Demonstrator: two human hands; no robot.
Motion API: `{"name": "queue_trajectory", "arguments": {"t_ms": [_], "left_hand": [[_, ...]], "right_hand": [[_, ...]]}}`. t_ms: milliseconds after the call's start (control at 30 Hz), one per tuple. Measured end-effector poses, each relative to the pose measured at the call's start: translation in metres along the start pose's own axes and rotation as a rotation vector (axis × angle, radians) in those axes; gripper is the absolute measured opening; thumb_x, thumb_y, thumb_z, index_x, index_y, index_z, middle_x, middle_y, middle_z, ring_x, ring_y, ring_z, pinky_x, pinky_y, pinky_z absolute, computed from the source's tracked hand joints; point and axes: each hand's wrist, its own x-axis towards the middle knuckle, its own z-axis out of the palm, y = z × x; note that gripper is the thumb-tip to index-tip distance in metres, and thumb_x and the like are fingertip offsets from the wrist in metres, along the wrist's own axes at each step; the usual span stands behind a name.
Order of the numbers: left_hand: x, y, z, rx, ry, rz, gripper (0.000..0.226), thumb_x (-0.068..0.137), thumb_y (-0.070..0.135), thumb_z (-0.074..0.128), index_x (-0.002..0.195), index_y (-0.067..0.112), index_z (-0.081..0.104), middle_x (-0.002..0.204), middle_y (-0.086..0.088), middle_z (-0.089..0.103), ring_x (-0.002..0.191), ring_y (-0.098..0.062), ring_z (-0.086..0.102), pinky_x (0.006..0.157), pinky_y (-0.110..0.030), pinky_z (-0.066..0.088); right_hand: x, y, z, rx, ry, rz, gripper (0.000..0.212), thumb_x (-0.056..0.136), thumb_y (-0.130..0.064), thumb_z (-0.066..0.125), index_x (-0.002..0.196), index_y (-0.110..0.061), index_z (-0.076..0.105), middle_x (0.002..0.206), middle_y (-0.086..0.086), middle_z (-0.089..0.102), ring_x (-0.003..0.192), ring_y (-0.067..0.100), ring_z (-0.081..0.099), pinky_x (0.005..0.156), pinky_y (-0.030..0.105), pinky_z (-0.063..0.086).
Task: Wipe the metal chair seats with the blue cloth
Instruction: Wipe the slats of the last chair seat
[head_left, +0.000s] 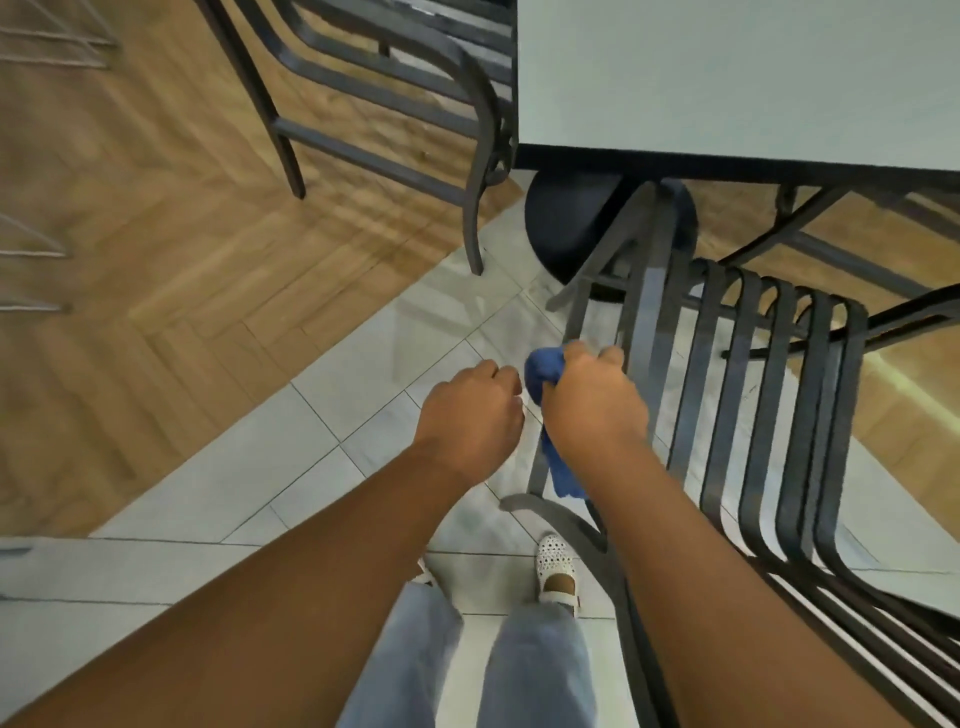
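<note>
**Blue cloth bunched at the seat's left edge: wipe slat by slat**

Blue cloth (543, 387) is balled up in the right hand (597, 410), fingers curled round it w/ a tail hanging down below the wrist. It sits at the left edge of the near metal chair's seat (727, 395), at or just over the outermost slat; contact can't be told for sure. Left hand (470, 410) is loosely curled, holds nothing, just beside the cloth.

To do this step well, prob. best to:
- flatten the wad a bit so more cloth meets metal
- run along each slat lengthwise, front to back, not across the gaps
- tuck the loose tail in so it doesn't snag betw. slats
- steady the frame w/ the free hand

Second chair (395, 98) by the table (737, 78) looks still to do.
</note>
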Motion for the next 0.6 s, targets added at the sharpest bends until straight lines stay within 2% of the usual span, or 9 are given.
{"name": "queue_trajectory", "arguments": {"t_ms": [100,200,267,367,433,500,600], "left_hand": [[0.003,-0.024,-0.003,0.009,-0.034,-0.007,0.03,0.099,0.027,0.035,0.125,0.016,0.048,0.116,-0.003,0.054,0.1,-0.02,0.054,0.069,-0.027,0.032],[0.01,-0.049,-0.006,-0.002,-0.048,-0.023,0.032,0.1,0.029,0.034,0.125,0.016,0.048,0.116,-0.004,0.053,0.1,-0.022,0.055,0.069,-0.028,0.033],[0.018,-0.065,-0.01,-0.01,-0.065,-0.045,0.033,0.1,0.03,0.034,0.127,0.017,0.047,0.119,-0.005,0.052,0.101,-0.022,0.055,0.071,-0.028,0.034],[0.034,-0.089,-0.018,-0.001,-0.089,-0.062,0.033,0.1,0.03,0.034,0.128,0.019,0.047,0.121,-0.005,0.05,0.102,-0.022,0.055,0.073,-0.029,0.037],[0.048,-0.105,-0.026,0.009,-0.093,-0.064,0.033,0.1,0.031,0.033,0.128,0.019,0.047,0.119,-0.005,0.05,0.101,-0.022,0.055,0.074,-0.03,0.038],[0.065,-0.12,-0.034,0.015,-0.091,-0.076,0.033,0.1,0.031,0.033,0.127,0.019,0.047,0.119,-0.004,0.05,0.102,-0.022,0.054,0.076,-0.03,0.038],[0.095,-0.139,-0.047,0.045,-0.104,-0.087,0.034,0.099,0.032,0.034,0.128,0.02,0.047,0.121,-0.003,0.05,0.106,-0.021,0.052,0.081,-0.031,0.038]], "right_hand": [[0.003,-0.029,0.009,0.038,-0.007,-0.027,0.031,0.093,-0.013,0.052,0.123,-0.012,0.046,0.123,0.013,0.04,0.083,0.024,0.05,0.066,0.031,0.038],[0.01,-0.054,0.02,0.12,-0.028,-0.055,0.029,0.095,-0.013,0.046,0.124,-0.013,0.046,0.123,0.013,0.041,0.082,0.025,0.05,0.066,0.032,0.038],[0.018,-0.069,0.026,0.172,-0.047,-0.067,0.031,0.096,-0.01,0.043,0.126,-0.016,0.047,0.122,0.013,0.042,0.088,0.027,0.053,0.067,0.032,0.037],[0.035,-0.09,0.033,0.212,-0.091,-0.066,0.042,0.09,-0.004,0.05,0.129,-0.02,0.047,0.122,0.012,0.043,0.085,0.026,0.052,0.068,0.03,0.038],[0.049,-0.105,0.037,0.22,-0.115,-0.061,0.049,0.09,-0.002,0.051,0.134,-0.022,0.044,0.124,0.013,0.042,0.098,0.029,0.056,0.073,0.031,0.043],[0.065,-0.12,0.039,0.254,-0.125,-0.066,0.05,0.093,-0.003,0.045,0.138,-0.024,0.04,0.127,0.014,0.042,0.107,0.03,0.053,0.084,0.033,0.046],[0.09,-0.143,0.036,0.308,-0.142,-0.077,0.057,0.094,-0.007,0.043,0.145,-0.027,0.029,0.134,0.014,0.038,0.116,0.031,0.047,0.092,0.034,0.042]]}}
